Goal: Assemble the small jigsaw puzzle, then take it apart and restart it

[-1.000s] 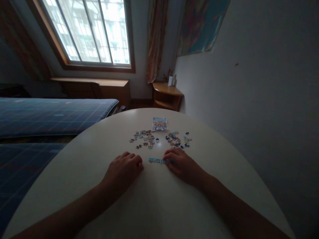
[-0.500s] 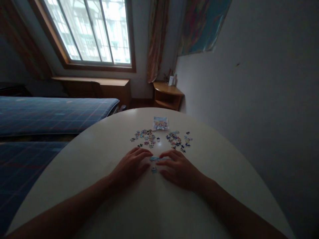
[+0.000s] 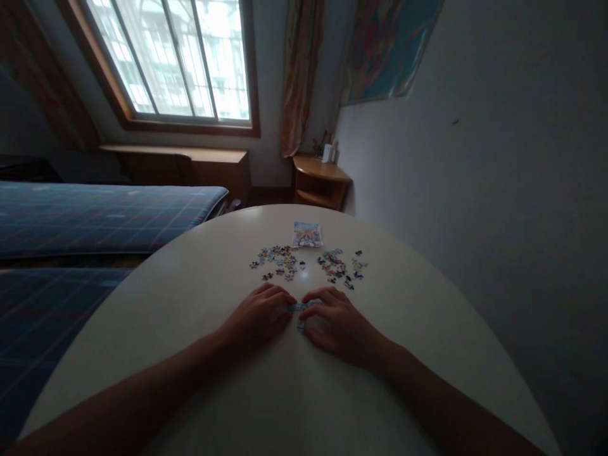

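A short strip of joined jigsaw pieces (image 3: 298, 307), light blue, lies on the white round table (image 3: 190, 278) between my hands. My left hand (image 3: 259, 316) pinches the strip's left end, thumb and fingertips close together. The fingers of my right hand (image 3: 335, 323) curl over the strip's right side. Just below the strip, a separate jigsaw piece (image 3: 301, 326) sits at my right thumb and finger, held between them. Fingers cover part of both the strip and the piece.
Loose jigsaw pieces lie in a left pile (image 3: 280, 258) and a right pile (image 3: 332, 263), with a single dark piece (image 3: 303, 265) between. Behind them is a small printed picture sheet (image 3: 306, 235). A bed with a plaid cover (image 3: 104, 215) stands left, a wall (image 3: 475, 190) right.
The loose piece has shifted slightly right and now sits at my right thumb. My left fingers have moved right and closed in on the strip's left end.
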Available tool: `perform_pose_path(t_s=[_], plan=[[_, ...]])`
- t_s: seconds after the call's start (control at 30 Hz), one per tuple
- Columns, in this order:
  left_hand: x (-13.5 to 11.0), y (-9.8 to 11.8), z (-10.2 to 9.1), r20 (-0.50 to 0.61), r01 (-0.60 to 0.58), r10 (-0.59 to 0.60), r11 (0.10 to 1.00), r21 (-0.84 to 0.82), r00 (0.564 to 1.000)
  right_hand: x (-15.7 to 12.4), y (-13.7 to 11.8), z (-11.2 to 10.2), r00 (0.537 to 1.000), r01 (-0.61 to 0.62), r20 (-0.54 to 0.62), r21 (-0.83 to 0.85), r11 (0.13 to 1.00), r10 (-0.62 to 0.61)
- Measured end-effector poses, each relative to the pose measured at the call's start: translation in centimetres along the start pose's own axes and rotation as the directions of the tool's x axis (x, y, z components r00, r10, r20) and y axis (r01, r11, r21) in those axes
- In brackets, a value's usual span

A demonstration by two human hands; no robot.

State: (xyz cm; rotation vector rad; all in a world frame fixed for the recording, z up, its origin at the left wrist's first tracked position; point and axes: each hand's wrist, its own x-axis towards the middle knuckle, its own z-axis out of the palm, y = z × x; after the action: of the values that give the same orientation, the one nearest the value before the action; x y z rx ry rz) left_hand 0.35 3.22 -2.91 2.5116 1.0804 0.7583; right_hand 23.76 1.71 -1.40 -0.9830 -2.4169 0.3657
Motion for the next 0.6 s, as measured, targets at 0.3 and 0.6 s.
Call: perform_pose_path(t_s=[0.3, 0.6], plan=[[0.29, 0.48, -0.18, 0.01, 0.005, -0.005, 1.0, 0.009, 1.0, 0.46, 0.37, 0.54, 0.995, -0.037, -0.092, -0.091, 0.995, 0.029], [0.21, 0.25, -0.04, 0.01, -0.008, 0.008, 1.0, 0.008, 1.0, 0.56, 0.59, 0.75, 0.994, -0.032, -0.107, -0.096, 0.995, 0.022]])
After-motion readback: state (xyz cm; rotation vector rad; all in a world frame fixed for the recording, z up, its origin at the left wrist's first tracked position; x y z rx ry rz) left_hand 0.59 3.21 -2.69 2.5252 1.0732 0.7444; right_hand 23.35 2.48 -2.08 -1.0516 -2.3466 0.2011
